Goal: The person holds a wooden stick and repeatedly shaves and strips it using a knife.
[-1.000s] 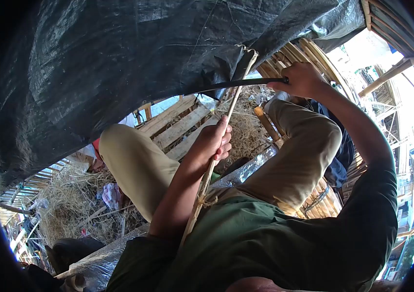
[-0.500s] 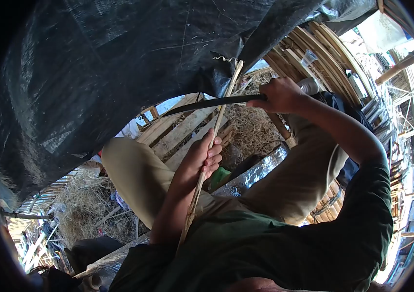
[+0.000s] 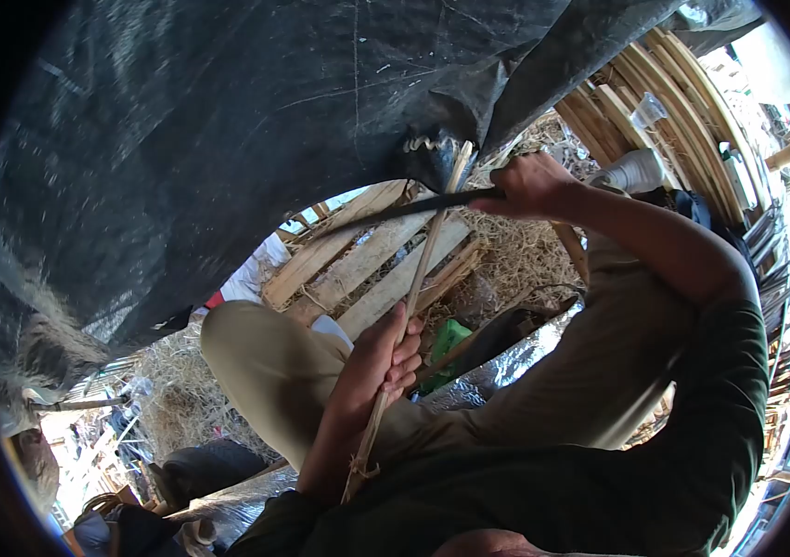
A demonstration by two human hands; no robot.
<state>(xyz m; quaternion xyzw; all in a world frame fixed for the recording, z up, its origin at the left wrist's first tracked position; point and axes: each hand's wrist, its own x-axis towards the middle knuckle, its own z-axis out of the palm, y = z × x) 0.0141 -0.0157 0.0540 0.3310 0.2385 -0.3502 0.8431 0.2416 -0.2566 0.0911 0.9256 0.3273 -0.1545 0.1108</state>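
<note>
My left hand [image 3: 389, 356] is closed around a long pale wooden stick [image 3: 428, 254] that slants up from my lap. A thin curled shaving hangs near its top end. My right hand [image 3: 532, 187] grips the handle of a long, dark, curved blade [image 3: 401, 211]. The blade lies across the upper part of the stick, above my left hand, and its tip points left. A small knot or sliver sticks out near the stick's lower end.
A black tarp [image 3: 200, 139] hangs over the upper left. Wooden slats [image 3: 376, 265] lie beyond my knees, with dry straw [image 3: 515, 255] beside them. Split bamboo [image 3: 682, 102] is stacked at upper right. A green object [image 3: 450, 341] and silvery sheeting [image 3: 506, 364] lie between my legs.
The blade has shifted down and left with my right hand, and still crosses the stick near its top. My left hand and the stick sit lower in view. The camera view has also shifted.
</note>
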